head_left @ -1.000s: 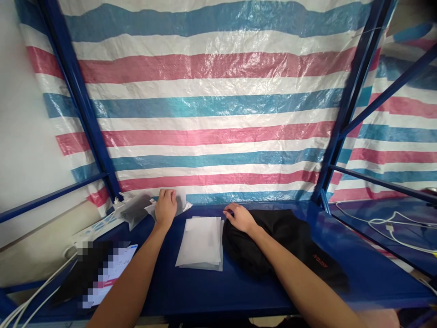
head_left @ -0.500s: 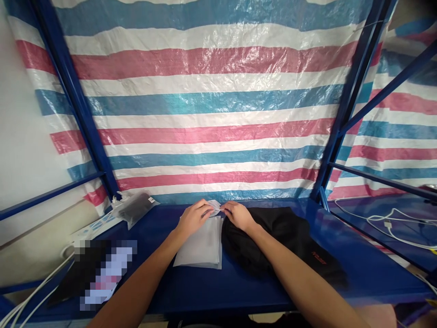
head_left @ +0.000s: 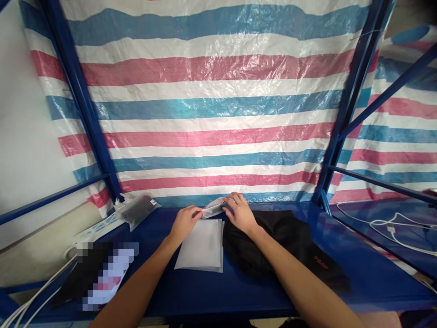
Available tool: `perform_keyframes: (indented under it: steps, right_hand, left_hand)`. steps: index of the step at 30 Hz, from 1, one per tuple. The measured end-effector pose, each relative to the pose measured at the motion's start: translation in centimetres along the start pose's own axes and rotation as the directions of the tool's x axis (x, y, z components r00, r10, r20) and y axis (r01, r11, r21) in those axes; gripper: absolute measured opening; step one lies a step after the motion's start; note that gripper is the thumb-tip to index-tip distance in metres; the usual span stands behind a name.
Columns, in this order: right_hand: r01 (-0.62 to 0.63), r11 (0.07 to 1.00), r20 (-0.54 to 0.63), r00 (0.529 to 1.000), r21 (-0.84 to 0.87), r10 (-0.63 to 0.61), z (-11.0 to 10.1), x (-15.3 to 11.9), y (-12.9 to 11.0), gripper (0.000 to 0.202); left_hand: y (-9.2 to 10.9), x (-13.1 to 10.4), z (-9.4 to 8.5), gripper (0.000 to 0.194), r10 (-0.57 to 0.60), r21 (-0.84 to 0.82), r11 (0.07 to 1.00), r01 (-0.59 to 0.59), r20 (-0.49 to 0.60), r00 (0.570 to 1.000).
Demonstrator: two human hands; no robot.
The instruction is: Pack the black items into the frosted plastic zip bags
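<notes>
Above the table's far part, a small translucent plastic bag [head_left: 214, 207] is held tilted between my hands. My left hand [head_left: 185, 223] pinches its left end between thumb and fingers. My right hand [head_left: 241, 213] is at its right end, thumb and fingers around the edge with a gap between them. Just below lies a stack of frosted plastic bags [head_left: 200, 246], flat on the blue table. Under and beside my right forearm a black garment [head_left: 283, 237] with small red lettering is bunched up.
A clear bag with a dark item [head_left: 139, 209] rests on a white power strip [head_left: 99, 228] at the back left. A blurred-out phone-like object [head_left: 111, 275] lies nearer. White cables [head_left: 392, 225] are at right. Blue metal posts [head_left: 336, 132] and a striped tarp [head_left: 218, 109] enclose the table.
My hands have moved slightly apart, and the small bag between them is more spread out. My right hand's fingers have opened from a tight pinch. The view has shifted slightly.
</notes>
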State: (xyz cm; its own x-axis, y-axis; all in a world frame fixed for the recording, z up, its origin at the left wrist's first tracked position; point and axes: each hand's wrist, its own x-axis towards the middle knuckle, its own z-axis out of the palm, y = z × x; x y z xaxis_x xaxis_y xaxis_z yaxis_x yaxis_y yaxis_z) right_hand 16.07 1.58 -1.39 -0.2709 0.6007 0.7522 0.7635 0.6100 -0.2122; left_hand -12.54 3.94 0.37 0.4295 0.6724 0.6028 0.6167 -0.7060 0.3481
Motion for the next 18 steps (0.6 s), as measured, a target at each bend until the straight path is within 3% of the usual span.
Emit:
perform_keyframes:
  steps: [3,6,11,18]
  right_hand:
    - [0.254,0.956,0.039,0.964,0.145,-0.262,-0.2,0.3,-1.5,0.036]
    - [0.307,0.922,0.061,0.942,0.234,-0.330,-0.3,0.3,-2.0,0.025]
    - [0.286,0.938,0.105,0.945,0.194,-0.310,0.0,0.4,-1.6,0.025]
    - [0.076,0.997,0.104,0.992,-0.020,-0.073,-1.0,0.5,2.1,0.026]
  left_hand:
    - [1.2,-0.1,1.5,0.025,0.057,-0.043,0.998,-0.055,0.046,0.997]
    - [1.8,-0.2,2.4,0.024,0.117,-0.080,0.991,-0.110,0.093,0.989]
    - [1.9,-0.2,2.3,0.025,0.185,-0.148,0.975,-0.168,0.109,0.977]
    - [-0.2,0.5,-1.1,0.028,0.045,-0.129,0.991,-0.045,-0.003,0.999]
